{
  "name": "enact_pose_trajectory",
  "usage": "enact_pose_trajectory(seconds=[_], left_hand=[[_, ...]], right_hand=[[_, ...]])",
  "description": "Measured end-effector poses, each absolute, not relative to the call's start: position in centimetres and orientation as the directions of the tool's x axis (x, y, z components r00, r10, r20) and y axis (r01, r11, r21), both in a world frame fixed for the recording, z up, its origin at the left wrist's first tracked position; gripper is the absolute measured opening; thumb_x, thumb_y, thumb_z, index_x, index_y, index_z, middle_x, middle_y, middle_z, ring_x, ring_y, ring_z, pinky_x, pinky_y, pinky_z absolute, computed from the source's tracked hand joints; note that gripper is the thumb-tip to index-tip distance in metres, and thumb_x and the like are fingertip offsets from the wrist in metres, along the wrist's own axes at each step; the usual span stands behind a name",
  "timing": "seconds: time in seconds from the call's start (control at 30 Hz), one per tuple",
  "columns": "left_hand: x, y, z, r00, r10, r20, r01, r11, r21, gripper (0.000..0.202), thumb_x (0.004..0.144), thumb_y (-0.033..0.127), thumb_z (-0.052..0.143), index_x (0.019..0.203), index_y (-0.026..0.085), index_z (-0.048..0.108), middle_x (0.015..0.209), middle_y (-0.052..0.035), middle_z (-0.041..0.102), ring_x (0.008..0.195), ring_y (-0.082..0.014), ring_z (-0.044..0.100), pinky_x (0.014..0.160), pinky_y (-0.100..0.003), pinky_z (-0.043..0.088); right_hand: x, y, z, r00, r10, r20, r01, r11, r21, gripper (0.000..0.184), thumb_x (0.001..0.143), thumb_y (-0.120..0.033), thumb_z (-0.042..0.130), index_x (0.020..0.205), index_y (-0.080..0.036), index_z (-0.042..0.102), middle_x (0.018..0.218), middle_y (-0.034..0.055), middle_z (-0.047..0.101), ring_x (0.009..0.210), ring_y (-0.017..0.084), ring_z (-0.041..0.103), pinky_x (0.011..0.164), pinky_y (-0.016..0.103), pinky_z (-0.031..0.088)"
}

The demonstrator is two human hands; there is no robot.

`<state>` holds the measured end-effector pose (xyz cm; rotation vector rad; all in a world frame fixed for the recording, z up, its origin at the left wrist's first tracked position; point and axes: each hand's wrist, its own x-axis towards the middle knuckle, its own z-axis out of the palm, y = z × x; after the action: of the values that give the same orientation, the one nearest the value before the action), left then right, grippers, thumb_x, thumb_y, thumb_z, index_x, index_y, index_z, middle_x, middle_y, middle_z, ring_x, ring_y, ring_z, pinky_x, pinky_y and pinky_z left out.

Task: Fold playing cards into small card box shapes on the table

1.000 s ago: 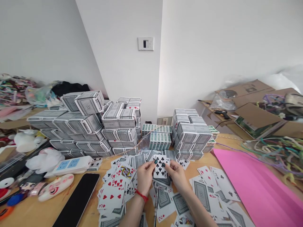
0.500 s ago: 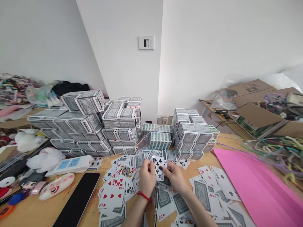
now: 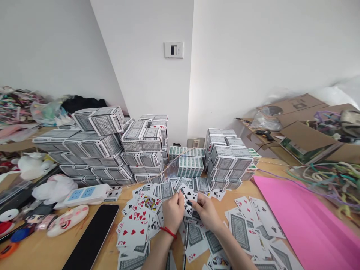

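Between both hands, low over the table, are playing cards [image 3: 189, 195] with clubs facing up. My left hand [image 3: 173, 210], a red cord at its wrist, pinches their left edge. My right hand [image 3: 207, 213] grips the right side, its dark-nailed thumb lying across the front. How many cards are held I cannot tell. Loose cards [image 3: 133, 231] lie face up and overlapping left of my hands. More cards [image 3: 240, 229], some face down, spread to the right. Behind my hands, a row of face-down cards [image 3: 166, 190] lies near the small green-patterned boxes [image 3: 190, 166].
Blocks folded from cards [image 3: 105, 147] are stacked at the left, with another stack [image 3: 229, 159] at the right. A black phone [image 3: 91, 238], a white power strip [image 3: 86, 195] and toys [image 3: 67, 221] lie left. Pink paper [image 3: 306, 221] and an open cardboard box [image 3: 311, 137] are right.
My left hand has shifted slightly left and down, its thumb now off the face of the held cards. The right thumb has slid a little left across them.
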<state>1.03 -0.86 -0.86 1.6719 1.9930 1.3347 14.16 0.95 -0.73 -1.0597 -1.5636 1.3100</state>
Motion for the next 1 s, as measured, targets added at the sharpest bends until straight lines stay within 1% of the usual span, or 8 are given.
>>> enact_pose_trajectory(seconds=[0.1, 0.2, 0.3, 0.37, 0.5, 0.7, 0.87, 1.0], left_hand=[[1.2, -0.9, -0.6, -0.374, 0.858, 0.353, 0.61, -0.06, 0.79, 0.04, 0.077, 0.036, 0.042, 0.041, 0.019, 0.044, 0.035, 0.0009, 0.04, 0.035, -0.0091, 0.034, 0.044, -0.024, 0.021], [1.1, -1.0, -0.2, -0.374, 0.89, 0.261, 0.506, -0.041, 0.862, 0.041, 0.079, 0.04, 0.039, 0.044, 0.019, 0.042, 0.038, 0.003, 0.036, 0.038, -0.0091, 0.033, 0.044, -0.023, 0.022], [0.9, -1.2, 0.2, -0.316, 0.935, 0.16, 0.337, -0.048, 0.94, 0.038, 0.08, 0.042, 0.036, 0.051, 0.019, 0.041, 0.044, 0.004, 0.034, 0.043, -0.0096, 0.033, 0.044, -0.022, 0.024], [0.8, -1.3, 0.4, -0.238, 0.961, 0.139, 0.285, -0.068, 0.956, 0.034, 0.08, 0.041, 0.038, 0.055, 0.019, 0.042, 0.047, 0.0044, 0.035, 0.045, -0.0097, 0.033, 0.045, -0.022, 0.025], [0.8, -1.4, 0.6, -0.144, 0.976, 0.161, 0.349, -0.102, 0.932, 0.03, 0.078, 0.038, 0.042, 0.055, 0.02, 0.041, 0.047, 0.0046, 0.034, 0.045, -0.0102, 0.034, 0.047, -0.023, 0.024], [0.8, -1.1, 0.3, -0.168, 0.967, 0.192, 0.446, -0.099, 0.89, 0.031, 0.078, 0.036, 0.04, 0.051, 0.02, 0.041, 0.044, 0.0036, 0.036, 0.042, -0.0111, 0.034, 0.047, -0.024, 0.021], [0.5, -1.1, 0.1, -0.151, 0.971, 0.184, 0.415, -0.106, 0.904, 0.034, 0.077, 0.037, 0.043, 0.049, 0.019, 0.042, 0.044, 0.0042, 0.035, 0.044, -0.0102, 0.034, 0.045, -0.023, 0.022], [0.4, -0.9, 0.2, -0.14, 0.973, 0.182, 0.41, -0.11, 0.905, 0.028, 0.077, 0.037, 0.042, 0.057, 0.018, 0.048, 0.048, 0.0044, 0.038, 0.047, -0.0096, 0.036, 0.045, -0.021, 0.024]], right_hand=[[14.0, 0.9, -0.8, -0.277, 0.959, 0.056, 0.098, 0.086, -0.991, 0.031, 0.068, -0.046, 0.056, 0.059, -0.017, 0.05, 0.057, -0.0012, 0.048, 0.056, 0.013, 0.043, 0.052, 0.022, 0.036], [14.0, 0.8, -0.9, -0.214, 0.977, 0.028, 0.069, 0.044, -0.997, 0.034, 0.068, -0.05, 0.055, 0.06, -0.017, 0.05, 0.055, -0.001, 0.048, 0.054, 0.013, 0.043, 0.05, 0.022, 0.035], [14.2, 1.0, -1.0, -0.144, 0.99, 0.008, 0.03, 0.012, -0.999, 0.038, 0.067, -0.053, 0.054, 0.061, -0.016, 0.05, 0.054, -0.0011, 0.048, 0.051, 0.012, 0.041, 0.047, 0.022, 0.034], [14.3, 1.1, -1.0, -0.122, 0.993, 0.0, 0.007, 0.001, -1.0, 0.04, 0.066, -0.056, 0.054, 0.06, -0.017, 0.048, 0.052, -0.0015, 0.047, 0.05, 0.012, 0.041, 0.046, 0.022, 0.033], [14.5, 1.3, -1.0, -0.098, 0.995, 0.003, 0.007, 0.004, -1.0, 0.043, 0.063, -0.059, 0.055, 0.058, -0.017, 0.047, 0.05, -0.0021, 0.046, 0.048, 0.011, 0.04, 0.044, 0.021, 0.032], [14.5, 1.4, -1.2, -0.149, 0.989, 0.021, 0.003, 0.022, -1.0, 0.037, 0.069, -0.053, 0.053, 0.066, -0.016, 0.051, 0.058, 0.0003, 0.051, 0.054, 0.013, 0.044, 0.05, 0.023, 0.036], [14.6, 1.5, -0.9, -0.217, 0.976, -0.002, -0.062, -0.016, -0.998, 0.037, 0.067, -0.054, 0.055, 0.068, -0.017, 0.05, 0.059, 0.001, 0.054, 0.056, 0.015, 0.049, 0.053, 0.025, 0.041], [14.6, 1.6, -0.7, -0.273, 0.962, -0.003, -0.078, -0.025, -0.997, 0.037, 0.066, -0.054, 0.056, 0.071, -0.018, 0.052, 0.063, 0.002, 0.058, 0.059, 0.017, 0.053, 0.055, 0.026, 0.043]])
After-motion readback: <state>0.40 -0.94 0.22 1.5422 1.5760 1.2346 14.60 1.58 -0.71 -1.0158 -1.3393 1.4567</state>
